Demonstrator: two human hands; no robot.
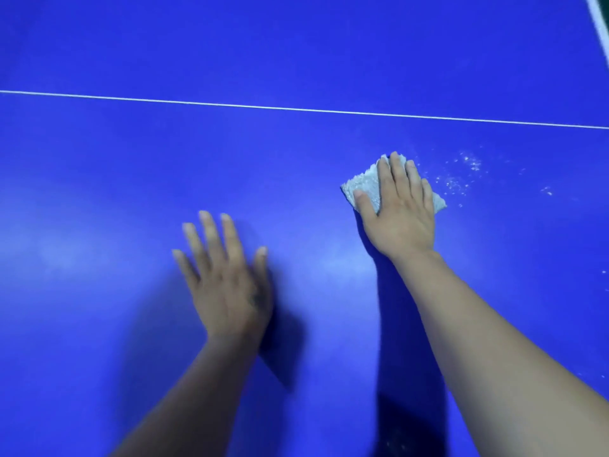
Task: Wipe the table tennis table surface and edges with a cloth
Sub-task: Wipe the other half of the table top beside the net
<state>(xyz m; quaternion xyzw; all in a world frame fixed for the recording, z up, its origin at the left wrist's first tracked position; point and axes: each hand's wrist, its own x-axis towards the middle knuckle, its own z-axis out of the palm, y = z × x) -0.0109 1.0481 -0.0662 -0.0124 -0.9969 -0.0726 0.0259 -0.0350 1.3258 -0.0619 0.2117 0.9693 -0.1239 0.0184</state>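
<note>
We see the cloth (365, 188), pale grey and folded small, lying flat on the blue table tennis table (99, 179), right of centre and on the near side of the thin white line (296, 108) that crosses the surface. The right hand (400, 212) lies on top of the cloth, fingers straight and close together, thumb out to the left, palm pressing it down; cloth corners stick out on the left, the top and the right of the hand. Just right of the cloth we note a scatter of white specks (464, 174) on the blue. The left hand (227, 278) is well apart from the cloth, lower and to the left, fingers spread and straight, holding nothing, blurred. A white edge stripe (599, 24) shows at the top right corner.
</note>
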